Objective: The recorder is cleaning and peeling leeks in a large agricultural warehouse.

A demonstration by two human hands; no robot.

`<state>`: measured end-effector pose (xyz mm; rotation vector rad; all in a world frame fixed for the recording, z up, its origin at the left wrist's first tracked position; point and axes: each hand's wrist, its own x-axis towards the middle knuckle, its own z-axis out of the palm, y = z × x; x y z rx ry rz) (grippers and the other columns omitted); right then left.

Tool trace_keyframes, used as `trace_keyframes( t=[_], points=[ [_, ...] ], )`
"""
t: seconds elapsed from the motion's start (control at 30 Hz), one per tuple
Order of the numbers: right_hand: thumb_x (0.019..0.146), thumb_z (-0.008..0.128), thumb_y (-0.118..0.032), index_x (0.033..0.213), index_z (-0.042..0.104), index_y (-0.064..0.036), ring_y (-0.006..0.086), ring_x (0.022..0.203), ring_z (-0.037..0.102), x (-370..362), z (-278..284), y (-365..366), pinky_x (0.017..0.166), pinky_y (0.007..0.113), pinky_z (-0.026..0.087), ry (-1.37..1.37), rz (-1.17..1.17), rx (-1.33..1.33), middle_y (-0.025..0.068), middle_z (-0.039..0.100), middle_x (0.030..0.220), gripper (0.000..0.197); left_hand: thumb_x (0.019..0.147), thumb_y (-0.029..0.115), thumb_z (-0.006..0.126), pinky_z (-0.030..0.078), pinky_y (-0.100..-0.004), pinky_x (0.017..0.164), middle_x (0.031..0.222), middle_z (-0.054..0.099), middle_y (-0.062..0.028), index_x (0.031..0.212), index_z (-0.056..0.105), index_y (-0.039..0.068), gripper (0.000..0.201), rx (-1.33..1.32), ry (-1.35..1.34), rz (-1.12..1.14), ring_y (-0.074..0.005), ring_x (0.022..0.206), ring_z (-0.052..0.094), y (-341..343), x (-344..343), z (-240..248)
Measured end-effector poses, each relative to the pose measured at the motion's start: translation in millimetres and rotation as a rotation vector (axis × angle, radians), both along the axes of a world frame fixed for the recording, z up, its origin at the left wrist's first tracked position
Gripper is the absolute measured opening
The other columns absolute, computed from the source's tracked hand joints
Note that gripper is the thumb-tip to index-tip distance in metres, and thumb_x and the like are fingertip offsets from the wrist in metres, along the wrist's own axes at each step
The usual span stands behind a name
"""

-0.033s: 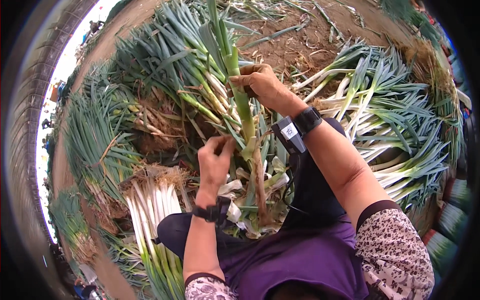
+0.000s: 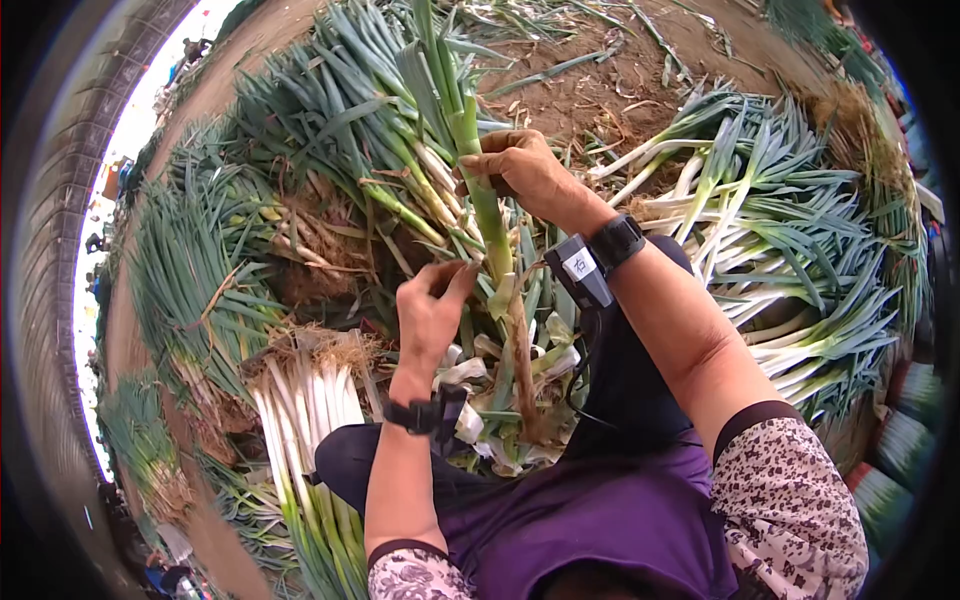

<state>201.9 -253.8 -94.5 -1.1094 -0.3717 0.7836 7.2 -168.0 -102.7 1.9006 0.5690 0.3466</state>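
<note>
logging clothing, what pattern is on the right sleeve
Right sleeve: dark floral print on pale pink, shown in the head view.

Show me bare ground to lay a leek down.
Barest is the brown strip, lower left, between rooted leeks and loose leaves. Far soil between the left heap and right heap is littered. Peelings crowd beneath the held leek.

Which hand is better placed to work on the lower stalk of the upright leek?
Probably the left hand: its fingertips are right beside the lower stalk of the upright leek, though contact is unclear. The right hand is occupied, holding the stalk higher up.
</note>
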Motion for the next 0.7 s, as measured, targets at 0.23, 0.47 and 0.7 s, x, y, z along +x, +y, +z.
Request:
trace_keyframes(
  t=[0.23,0.47,0.7],
  points=[
    [0.079,0.071,-0.006,0.103,0.063,0.0043,0.0140,0.080,0.066,-17,2,9,0.071,0.025,0.051,-0.220,0.064,-0.103,0.0085,0.068,0.089,0.027,0.084,0.019,0.069,0.043,-0.0210,0.059,0.075,0.066,-0.0011,0.091,0.069,-0.006,0.026,0.024,0.083,-0.049,-0.0042,0.065,0.052,10,24,-4],
    [0.077,0.074,-0.013,0.094,0.068,0.0030,0.0067,0.062,0.052,-19,-4,8,0.055,0.023,0.043,-0.250,0.056,-0.064,0.0024,0.065,0.077,0.024,0.082,0.016,0.069,0.043,-0.0227,0.056,0.069,0.066,-0.0026,0.085,0.069,-0.006,0.023,0.097,0.084,-0.025,-0.0047,0.062,0.052,11,28,-18],
    [0.084,0.067,-0.014,0.103,0.064,0.0048,0.0077,0.073,0.060,-17,-13,7,0.065,0.024,0.049,-0.200,0.074,0.029,0.0050,0.067,0.084,0.027,0.079,0.014,0.066,0.044,-0.0249,0.056,0.065,0.065,-0.0057,0.075,0.066,-0.006,0.020,0.214,0.148,-0.082,-0.0062,0.058,0.052,11,35,-15]
  ],
)
